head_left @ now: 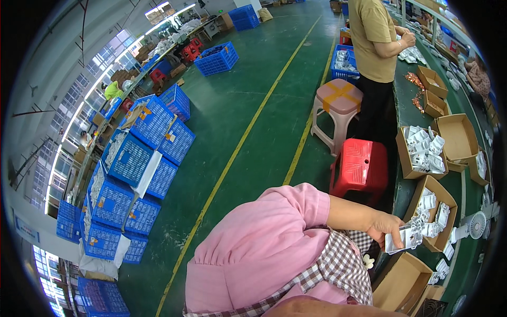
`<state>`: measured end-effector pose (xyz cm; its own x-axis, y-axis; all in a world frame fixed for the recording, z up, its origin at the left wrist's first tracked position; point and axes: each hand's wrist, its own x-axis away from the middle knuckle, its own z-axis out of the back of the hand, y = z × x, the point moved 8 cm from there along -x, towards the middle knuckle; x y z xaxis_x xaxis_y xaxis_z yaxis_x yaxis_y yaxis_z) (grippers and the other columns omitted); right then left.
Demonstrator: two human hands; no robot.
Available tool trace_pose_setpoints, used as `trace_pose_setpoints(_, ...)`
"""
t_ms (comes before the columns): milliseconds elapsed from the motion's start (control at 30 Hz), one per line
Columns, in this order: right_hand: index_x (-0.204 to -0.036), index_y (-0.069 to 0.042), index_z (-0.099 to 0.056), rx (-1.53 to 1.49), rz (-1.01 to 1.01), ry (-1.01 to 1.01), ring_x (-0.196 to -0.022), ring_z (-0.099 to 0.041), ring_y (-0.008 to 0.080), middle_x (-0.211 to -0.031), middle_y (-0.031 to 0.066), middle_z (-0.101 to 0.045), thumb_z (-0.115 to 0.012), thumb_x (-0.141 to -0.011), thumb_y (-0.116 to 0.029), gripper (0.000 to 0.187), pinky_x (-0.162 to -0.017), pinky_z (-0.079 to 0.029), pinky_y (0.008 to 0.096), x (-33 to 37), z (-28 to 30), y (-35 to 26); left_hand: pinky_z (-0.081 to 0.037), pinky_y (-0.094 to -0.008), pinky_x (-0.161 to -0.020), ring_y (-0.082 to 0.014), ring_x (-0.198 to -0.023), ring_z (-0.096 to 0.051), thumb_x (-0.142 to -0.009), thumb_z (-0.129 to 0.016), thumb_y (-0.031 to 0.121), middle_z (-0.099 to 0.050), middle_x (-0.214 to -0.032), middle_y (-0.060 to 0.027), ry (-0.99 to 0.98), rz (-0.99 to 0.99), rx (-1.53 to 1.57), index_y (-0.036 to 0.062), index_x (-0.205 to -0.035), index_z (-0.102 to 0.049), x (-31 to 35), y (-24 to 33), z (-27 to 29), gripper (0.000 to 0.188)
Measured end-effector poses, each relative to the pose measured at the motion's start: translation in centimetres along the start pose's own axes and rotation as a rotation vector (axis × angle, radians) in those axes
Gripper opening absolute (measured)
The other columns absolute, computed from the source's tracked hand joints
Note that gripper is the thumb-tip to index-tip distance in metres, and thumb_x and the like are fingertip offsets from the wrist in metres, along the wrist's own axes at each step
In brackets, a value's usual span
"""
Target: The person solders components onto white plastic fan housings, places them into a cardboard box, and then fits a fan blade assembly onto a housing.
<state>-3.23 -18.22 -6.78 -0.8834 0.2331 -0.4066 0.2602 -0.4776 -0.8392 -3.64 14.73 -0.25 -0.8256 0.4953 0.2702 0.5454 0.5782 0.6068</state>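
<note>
While the left hand (384, 227) grips a glossy, boxy plastic piece (411, 237) at lower right, its long axis slants up rightward beside a matte cardboard box (442, 194); I cannot tell the right hand's state.

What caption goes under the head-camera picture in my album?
A left hand holds some shiny plastic near an open cardboard box and a red stool.

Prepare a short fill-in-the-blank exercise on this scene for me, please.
1. The hand gripping the pale plastic part belongs to the arm with the ____ sleeve.
2. The stool nearest that hand is ____.
3. The stacked crates on the left are ____.
4. At the right, beyond the open cardboard box, stands a small white ____.

Missing words: pink; red; blue; fan.
</note>
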Motion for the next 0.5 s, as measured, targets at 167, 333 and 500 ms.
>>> trace_pose_setpoints(167, -0.098, 0.000, -0.057, -0.009, 0.037, 0.005, -0.072, -0.054, 0.0164, -0.079, 0.0124, -0.059, -0.060, -0.093, -0.019, 0.019, -0.065, -0.045, 0.0302, 0.2, 0.4, -1.1, -0.049, -0.0476, -0.076, -0.0252, -0.096, -0.059, -0.070, -0.075, 0.001, -0.060, -0.103, -0.0079, 0.011, 0.024, -0.031, 0.0067, -0.116, -0.050, -0.3, -0.6, 0.2, 0.053)
trace_pose_setpoints(333, -0.098, -0.001, -0.057, -0.036, 0.079, -0.007, -0.075, -0.055, 0.0169, -0.082, 0.0130, -0.059, -0.060, -0.092, -0.018, 0.019, -0.068, -0.046, 0.0308, 0.1, -0.2, -2.7, -0.051, -0.0494, -0.073, -0.0274, -0.095, -0.061, -0.067, -0.076, 0.001, -0.061, -0.104, -0.0088, 0.013, -0.004, -0.056, 0.0084, -0.116, -0.050, 0.5, -0.1, -0.8, 0.056)
trace_pose_setpoints(500, -0.098, -0.001, -0.057, -0.071, 0.126, -0.036, -0.078, -0.056, 0.0175, -0.084, 0.0135, -0.059, -0.061, -0.092, -0.018, 0.018, -0.070, -0.047, 0.0314, -0.4, -1.3, -4.7, -0.051, -0.0524, -0.069, -0.0304, -0.094, -0.062, -0.063, -0.077, -0.001, -0.063, -0.102, -0.0099, -0.055, 0.042, -0.084, 0.0100, -0.117, -0.051, -1.9, -1.3, -2.5, 0.061)
